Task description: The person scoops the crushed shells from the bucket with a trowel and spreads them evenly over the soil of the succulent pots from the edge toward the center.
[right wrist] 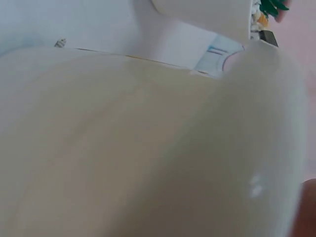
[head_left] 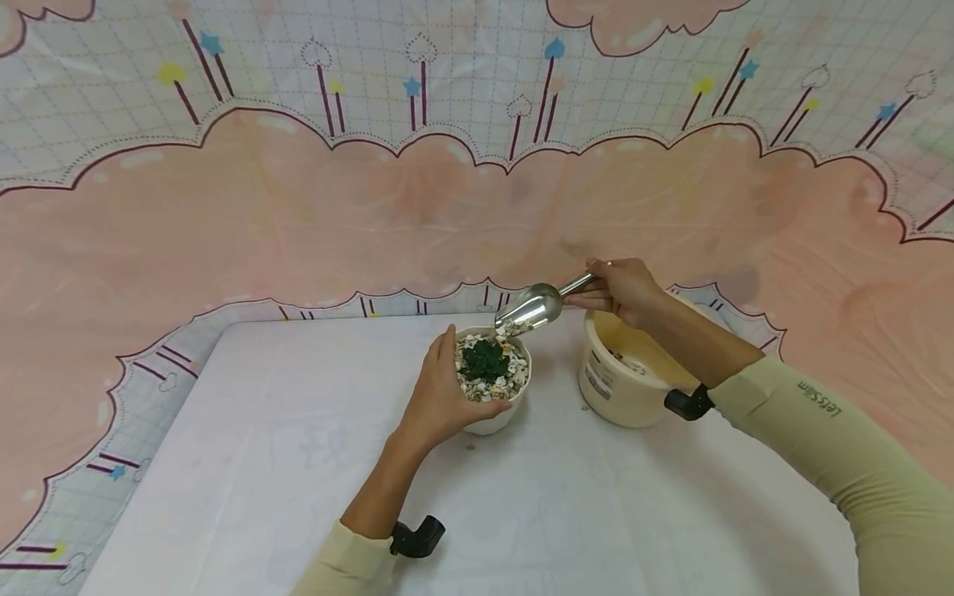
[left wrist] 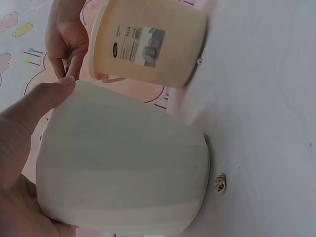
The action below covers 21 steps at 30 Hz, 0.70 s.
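Note:
My left hand [head_left: 436, 401] grips a white flower pot [head_left: 488, 425] at its rim, thumb on the near side and fingers on the left. In the pot a dark green plant [head_left: 484, 359] stands among pale pebbles [head_left: 514, 378]. A metal scoop [head_left: 532, 308] is held by its handle in my right hand [head_left: 626, 290]. The scoop tilts down to the left, its lip at the pot's far right rim, with some pebbles at the lip. In the left wrist view the pot's faceted wall [left wrist: 123, 158] hides the plant.
A cream bucket [head_left: 629, 406] with pebbles inside stands right of the pot, under my right forearm. Its wall [right wrist: 123, 148] fills much of the right wrist view. A small spiral shell [left wrist: 220, 183] lies on the white tabletop [head_left: 298, 463] by the pot's base.

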Each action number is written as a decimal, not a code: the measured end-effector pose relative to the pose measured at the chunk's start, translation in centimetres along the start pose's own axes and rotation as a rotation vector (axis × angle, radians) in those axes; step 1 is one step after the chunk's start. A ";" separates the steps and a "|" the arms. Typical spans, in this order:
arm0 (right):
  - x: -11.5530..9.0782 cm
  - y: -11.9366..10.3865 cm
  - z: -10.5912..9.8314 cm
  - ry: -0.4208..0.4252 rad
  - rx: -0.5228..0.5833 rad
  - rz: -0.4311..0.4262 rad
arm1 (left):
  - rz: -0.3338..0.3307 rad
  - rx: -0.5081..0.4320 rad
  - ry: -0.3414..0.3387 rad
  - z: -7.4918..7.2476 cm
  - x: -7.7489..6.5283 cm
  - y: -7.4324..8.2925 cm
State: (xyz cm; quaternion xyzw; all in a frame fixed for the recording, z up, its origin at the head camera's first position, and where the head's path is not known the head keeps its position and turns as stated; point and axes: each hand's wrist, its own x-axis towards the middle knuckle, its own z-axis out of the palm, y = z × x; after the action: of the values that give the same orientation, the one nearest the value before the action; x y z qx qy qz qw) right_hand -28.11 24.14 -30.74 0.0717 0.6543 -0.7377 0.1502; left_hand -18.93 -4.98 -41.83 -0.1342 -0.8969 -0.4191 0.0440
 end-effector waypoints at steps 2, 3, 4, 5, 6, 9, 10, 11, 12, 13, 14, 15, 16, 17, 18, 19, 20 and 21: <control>0.0 0.1 0.1 -0.004 0.014 0.005 | 0.004 -0.011 -0.003 -0.1 0.0 0.1; 0.1 0.1 0.1 -0.007 0.022 0.009 | 0.006 -0.015 -0.004 -0.1 0.0 0.1; 0.1 0.2 0.2 -0.008 0.030 0.012 | 0.006 -0.019 -0.004 -0.2 -0.1 0.1; 0.2 0.2 0.2 -0.008 0.040 0.015 | 0.005 -0.021 -0.004 -0.2 -0.1 0.1; 0.3 0.3 0.2 -0.008 0.052 0.019 | 0.004 -0.023 -0.004 -0.2 -0.1 0.2; 0.4 0.4 0.3 -0.008 0.083 0.027 | 0.001 -0.023 -0.005 -0.2 -0.1 0.1; 0.5 0.4 0.3 -0.011 0.094 0.029 | 0.000 -0.023 -0.004 -0.2 -0.1 0.1; 0.5 0.5 0.4 -0.013 0.104 0.030 | 0.001 -0.024 -0.005 -0.2 -0.1 0.1; 0.6 0.5 0.4 -0.016 0.110 0.029 | 0.001 -0.026 -0.005 -0.2 -0.1 0.0; 0.6 0.5 0.4 -0.020 0.116 0.031 | 0.003 -0.029 -0.005 -0.2 -0.1 0.0; 0.6 0.5 0.4 -0.023 0.122 0.034 | 0.004 -0.031 -0.005 -0.2 -0.1 0.0; 0.7 0.5 0.5 -0.024 0.125 0.036 | 0.004 -0.033 -0.006 -0.2 -0.1 0.0; 0.7 0.6 0.5 -0.026 0.129 0.038 | 0.005 -0.034 -0.007 -0.2 -0.1 0.0; 0.7 0.6 0.6 -0.027 0.130 0.040 | 0.004 -0.036 -0.008 -0.2 -0.1 0.0; 0.8 0.6 0.6 -0.027 0.131 0.043 | 0.004 -0.037 -0.009 -0.2 -0.1 -0.1; 0.8 0.6 0.7 -0.027 0.134 0.046 | 0.003 -0.037 -0.010 -0.2 -0.1 -0.1; 0.8 0.7 0.7 -0.026 0.137 0.047 | 0.001 -0.037 -0.011 -0.2 -0.1 -0.1; 0.9 0.7 0.8 -0.026 0.135 0.046 | -0.001 -0.036 -0.012 -0.2 -0.1 -0.1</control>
State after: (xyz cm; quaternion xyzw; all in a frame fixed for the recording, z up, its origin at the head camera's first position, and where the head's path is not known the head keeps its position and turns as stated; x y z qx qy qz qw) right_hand -28.63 23.14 -31.54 0.0869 0.5990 -0.7775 0.1706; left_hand -18.90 -5.23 -41.80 -0.1372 -0.8894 -0.4345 0.0361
